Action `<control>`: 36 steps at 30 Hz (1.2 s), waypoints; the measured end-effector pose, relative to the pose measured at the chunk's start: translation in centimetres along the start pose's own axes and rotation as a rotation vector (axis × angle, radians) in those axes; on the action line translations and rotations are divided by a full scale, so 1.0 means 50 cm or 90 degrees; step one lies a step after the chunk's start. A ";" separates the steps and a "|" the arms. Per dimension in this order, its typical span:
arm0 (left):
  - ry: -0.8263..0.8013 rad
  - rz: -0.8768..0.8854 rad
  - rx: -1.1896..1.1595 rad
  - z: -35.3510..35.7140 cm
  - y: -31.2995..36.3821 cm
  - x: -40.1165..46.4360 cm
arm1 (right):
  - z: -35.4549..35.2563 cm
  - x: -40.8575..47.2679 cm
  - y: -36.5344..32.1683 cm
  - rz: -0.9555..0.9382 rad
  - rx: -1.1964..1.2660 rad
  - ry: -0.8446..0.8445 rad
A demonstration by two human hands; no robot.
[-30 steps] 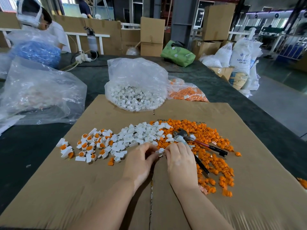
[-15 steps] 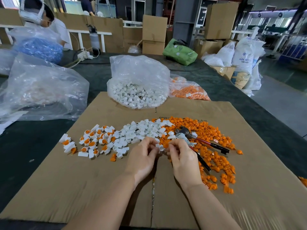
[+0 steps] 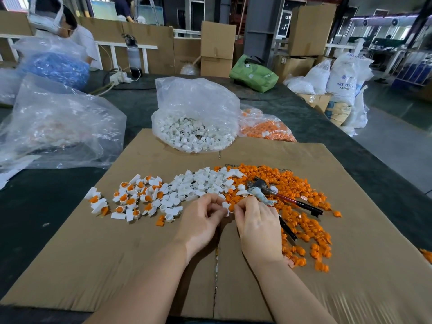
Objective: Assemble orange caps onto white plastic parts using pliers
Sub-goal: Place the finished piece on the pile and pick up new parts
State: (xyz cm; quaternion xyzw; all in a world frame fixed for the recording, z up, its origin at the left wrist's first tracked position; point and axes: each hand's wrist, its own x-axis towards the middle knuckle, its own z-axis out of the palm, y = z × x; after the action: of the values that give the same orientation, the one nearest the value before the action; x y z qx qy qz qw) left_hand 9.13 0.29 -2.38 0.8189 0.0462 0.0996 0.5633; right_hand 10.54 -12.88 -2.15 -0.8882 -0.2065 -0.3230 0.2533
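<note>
progress: a minority of the work appears done. to the left of the left hand lies a batch of assembled pieces, white bodies each showing an orange disc seated in the round socket. just beyond the fingers of both hands sits a larger heap of loose white plastic parts with no caps. to the right of and beyond the right hand spreads a wide scatter of loose orange caps. further beyond both hands, a clear bag of white parts and a clear bag of orange caps stand as unused stock. judged from these quantities, most of the job remains.

step in hand: the left hand pinches one white part between thumb and curled fingers; the right hand pinches an orange cap against it. the two hands are close together, fingertips nearly meeting. whether the cap is already seated cannot be told. the pliers lie untouched just beyond the right hand, on the orange scatter, so the pressing step seems not yet done for this piece.

materials: the white parts are small, hard moulded plastic, angular with a ring socket and a flat tab. the caps are bright orange and knobbly. the pliers have metal jaws, partly wrapped in pale tape or cloth, and red and black handles. the work surface is a flattened cardboard sheet, matt brown with a centre seam, laid on a dark table
</note>
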 end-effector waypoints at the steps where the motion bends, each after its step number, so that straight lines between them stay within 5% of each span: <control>1: -0.002 0.002 -0.002 -0.001 0.000 0.000 | 0.001 -0.001 0.000 -0.007 -0.014 -0.006; 15: 0.026 -0.013 -0.076 -0.002 -0.006 0.003 | 0.008 -0.007 0.002 -0.042 -0.060 -0.052; 24: 0.042 0.069 0.025 0.004 -0.004 -0.004 | 0.002 -0.005 0.002 0.018 -0.013 -0.051; 36: 0.021 0.040 0.075 0.006 -0.003 -0.005 | 0.000 -0.004 0.002 0.011 0.034 -0.067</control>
State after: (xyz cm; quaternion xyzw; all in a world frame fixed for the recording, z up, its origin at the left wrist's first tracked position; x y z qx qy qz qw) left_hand 8.96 0.03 -2.66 0.8498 0.0357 0.1278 0.5101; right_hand 10.45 -13.00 -2.32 -0.8985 -0.2202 -0.2681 0.2690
